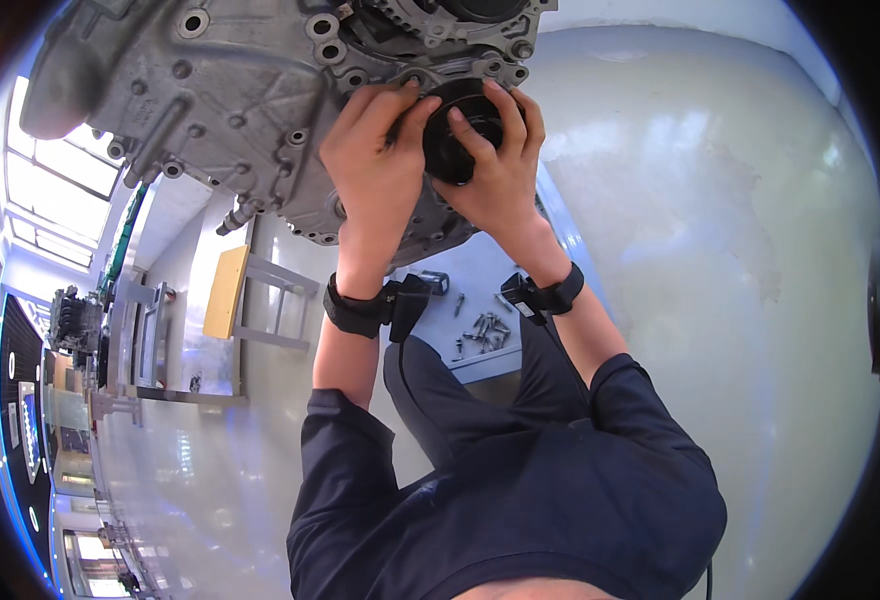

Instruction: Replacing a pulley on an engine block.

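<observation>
A grey metal engine fills the upper part of the head view. On its lower right side is a round black pulley, partly covered by my fingers. My left hand is bent round the pulley's left side, its thumb and fingertips at the edge. From the right, my right hand grips the pulley, with the thumb across its face and the fingers over the far rim. Whether the pulley sits fully against the engine is hidden.
Below the engine, several loose bolts and a dark cylindrical part lie on a pale tabletop. A yellow-topped stool stands to the left. Further left, another engine is near a workbench. Straps with small black devices circle both wrists.
</observation>
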Motion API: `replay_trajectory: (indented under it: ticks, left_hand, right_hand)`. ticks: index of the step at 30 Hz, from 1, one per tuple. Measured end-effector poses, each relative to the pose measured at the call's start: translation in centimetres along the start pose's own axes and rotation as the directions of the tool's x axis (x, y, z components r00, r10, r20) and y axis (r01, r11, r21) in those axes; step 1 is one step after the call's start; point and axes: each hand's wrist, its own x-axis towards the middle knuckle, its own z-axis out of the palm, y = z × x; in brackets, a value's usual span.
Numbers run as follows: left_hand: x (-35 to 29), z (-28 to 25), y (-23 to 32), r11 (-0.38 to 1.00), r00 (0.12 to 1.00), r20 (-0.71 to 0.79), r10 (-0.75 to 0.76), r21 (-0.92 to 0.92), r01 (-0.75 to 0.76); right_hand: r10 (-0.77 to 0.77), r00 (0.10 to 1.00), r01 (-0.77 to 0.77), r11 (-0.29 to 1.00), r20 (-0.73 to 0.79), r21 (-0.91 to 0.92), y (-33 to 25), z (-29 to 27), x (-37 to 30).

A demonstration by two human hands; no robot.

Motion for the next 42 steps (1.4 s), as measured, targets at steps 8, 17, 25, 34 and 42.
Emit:
replay_trajectory:
  ticks: [8,17,25,34,42]
  left_hand:
    - [0.8,-0.7,0.4,0.978,0.977,0.181,0.112,0.156,-0.141]
    - [1.4,-1.4,-0.4,0.986,0.963,0.261,0.064,0.133,-0.101]
    - [2.2,-0.1,1.8,0.941,0.967,0.039,-0.252,0.242,0.235]
    - [2.5,-0.7,2.0,0.885,0.964,0.077,-0.254,0.422,0.199]
    - [1.5,-0.4,-1.3,0.957,0.989,0.126,0.078,0.268,-0.110]
  right_hand:
    - [0.020,0.999,-0.020,1.000,-0.039,-0.001,-0.3,0.2,0.0]
    - [-0.014,0.999,0.012,0.999,-0.042,-0.029,-0.3,0.3,0.3]
    - [0.008,1.000,-0.008,1.000,-0.023,-0.018,-0.2,0.3,0.1]
    - [0.053,0.995,-0.052,0.999,-0.082,0.006,-0.4,0.7,0.1]
    - [0.043,0.996,-0.042,0.999,-0.078,0.020,-0.4,0.6,0.5]
